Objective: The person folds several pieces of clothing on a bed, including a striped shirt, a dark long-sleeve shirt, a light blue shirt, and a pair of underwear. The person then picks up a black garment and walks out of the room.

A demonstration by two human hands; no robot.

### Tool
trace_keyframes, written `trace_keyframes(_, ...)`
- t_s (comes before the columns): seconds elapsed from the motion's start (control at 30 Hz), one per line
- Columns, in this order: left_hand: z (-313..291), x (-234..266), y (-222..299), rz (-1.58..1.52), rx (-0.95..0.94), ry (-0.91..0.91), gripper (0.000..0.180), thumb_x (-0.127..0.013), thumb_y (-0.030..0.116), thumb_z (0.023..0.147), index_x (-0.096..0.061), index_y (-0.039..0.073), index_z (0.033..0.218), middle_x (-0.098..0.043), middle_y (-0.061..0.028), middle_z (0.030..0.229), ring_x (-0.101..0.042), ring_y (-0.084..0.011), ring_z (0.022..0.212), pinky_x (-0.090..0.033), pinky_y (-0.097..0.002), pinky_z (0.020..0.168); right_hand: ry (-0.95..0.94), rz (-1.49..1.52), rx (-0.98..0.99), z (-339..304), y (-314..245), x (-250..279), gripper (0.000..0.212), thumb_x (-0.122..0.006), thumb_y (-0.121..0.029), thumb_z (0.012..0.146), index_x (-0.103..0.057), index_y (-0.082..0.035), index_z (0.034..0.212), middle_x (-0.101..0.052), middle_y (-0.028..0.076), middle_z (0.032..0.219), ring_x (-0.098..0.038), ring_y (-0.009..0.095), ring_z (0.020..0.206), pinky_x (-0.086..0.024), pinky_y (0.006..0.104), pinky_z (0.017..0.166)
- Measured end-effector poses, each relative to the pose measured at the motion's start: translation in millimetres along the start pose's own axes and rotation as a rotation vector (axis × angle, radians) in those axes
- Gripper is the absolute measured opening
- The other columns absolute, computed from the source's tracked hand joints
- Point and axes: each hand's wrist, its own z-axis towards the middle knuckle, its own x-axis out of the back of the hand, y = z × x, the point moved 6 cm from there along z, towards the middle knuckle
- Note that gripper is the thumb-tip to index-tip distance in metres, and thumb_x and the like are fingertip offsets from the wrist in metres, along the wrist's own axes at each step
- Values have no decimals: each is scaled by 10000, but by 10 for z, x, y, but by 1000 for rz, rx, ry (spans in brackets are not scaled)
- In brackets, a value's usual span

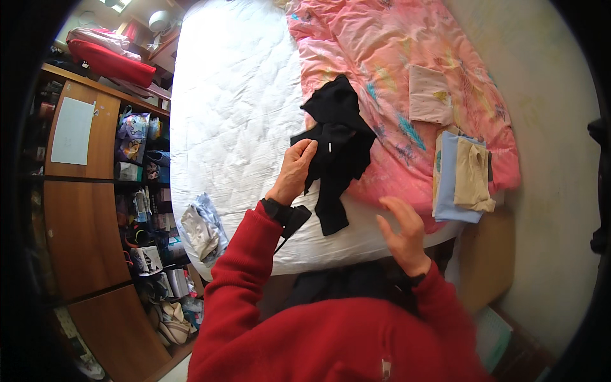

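Observation:
A crumpled black garment [340, 149] with a small white tag hangs and lies over the bed, partly on the white sheet and partly on the pink quilt. My left hand [294, 170] pinches its left edge, fingers closed on the cloth. To the right, my right hand [404, 237] is held above the bed's near edge, apart from the garment, its fingers spread and holding nothing. A dark strap with a loose flap [294, 220] sits round my left wrist. The garment's exact kind cannot be made out in its folds.
A pink patterned quilt [356, 44] covers the bed's right side, beside a white sheet [235, 95]. Folded clothes [449, 181] and a pale pink folded cloth [429, 95] lie on the quilt. Crumpled light clothes [202, 229] rest at the near left corner. A wooden cabinet [83, 235] stands left.

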Motion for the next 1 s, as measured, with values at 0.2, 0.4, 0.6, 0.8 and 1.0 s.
trace_keyframes(0.2,-820,-73,462,-236,81,-187,259,-512,282,1034,-615,49,988,-580,61,844,-518,-9,743,-448,-187,644,53,-110,129,148,-637,-953,616,-736,-106,765,-492,-10,1323,-541,209,1261,-538,376,1165,-450,408,985)
trace_keyframes(0.4,-1445,374,756,359,-116,-368,261,-734,196,886,-614,26,1044,-596,51,901,-532,-27,824,-453,-213,709,111,34,10,66,-746,-1222,271,-560,31,734,-670,1,979,-664,188,911,-644,361,871,-509,394,786)
trace_keyframes(0.6,-1816,953,944,997,-378,-299,287,-698,15,708,-699,44,994,-657,-188,941,-644,-312,855,-505,-359,758,-167,311,150,110,-1503,-1120,265,-497,-34,759,-665,53,944,-677,84,816,-630,158,790,-490,277,728)
trace_keyframes(0.8,-1995,1325,1525,300,-339,-162,365,-423,-107,729,-656,-45,1003,-666,-92,961,-643,-202,858,-496,-278,811,-321,-18,231,60,-2278,-1050,227,-647,-142,793,-680,32,936,-638,215,752,-657,273,688,-483,369,652)
trace_keyframes(1.0,-2548,954,1954,142,-145,-364,276,-648,222,919,-653,-42,999,-668,-58,841,-627,-107,733,-498,-237,641,-211,90,125,77,-2435,-629,216,-599,-130,890,-706,20,1004,-694,141,815,-642,149,732,-499,296,693)
